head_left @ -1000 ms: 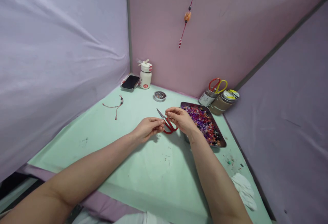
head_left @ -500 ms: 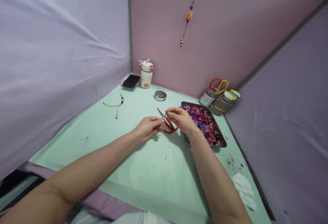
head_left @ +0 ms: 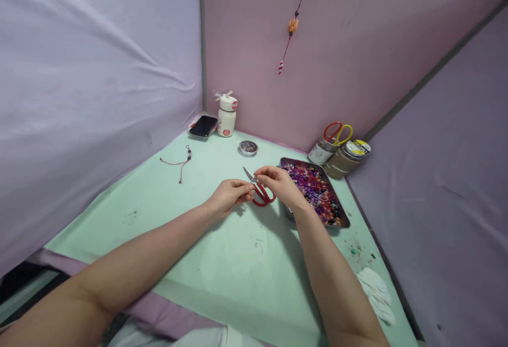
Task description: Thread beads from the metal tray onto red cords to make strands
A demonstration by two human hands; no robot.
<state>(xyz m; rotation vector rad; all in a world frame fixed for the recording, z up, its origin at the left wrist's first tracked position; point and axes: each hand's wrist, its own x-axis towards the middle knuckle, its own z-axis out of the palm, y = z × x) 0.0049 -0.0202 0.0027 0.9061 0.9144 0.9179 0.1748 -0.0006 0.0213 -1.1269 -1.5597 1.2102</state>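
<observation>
My left hand (head_left: pixel 233 197) is closed in a pinch above the middle of the table. Fingertips of my right hand (head_left: pixel 278 184) are pinched together close beside it, almost touching the left ones. Whatever lies between the fingers is too small to make out. Red-handled scissors (head_left: pixel 262 198) lie on the table just beyond and beneath both hands, partly covered by them. Below my left fingers shows a small clear bit (head_left: pixel 243 207), too tiny to name. Right of my right hand stands a metal tray (head_left: pixel 337 199) full of purple, red, orange and black beads.
A red cord with dark beads (head_left: pixel 189 155) lies at the left. Farther back are a phone (head_left: pixel 203 126), a white bottle (head_left: pixel 226 119) and a small round dish (head_left: pixel 248 148). Jars (head_left: pixel 343 163) stand behind the tray; a white cloth (head_left: pixel 376 294) lies right. A beaded cord (head_left: pixel 292 25) hangs on the wall.
Both hands have shifted very slightly left, still pinched close together. The small clear bit below my left fingers shows more plainly now. The scissors and tray stay where they were.
</observation>
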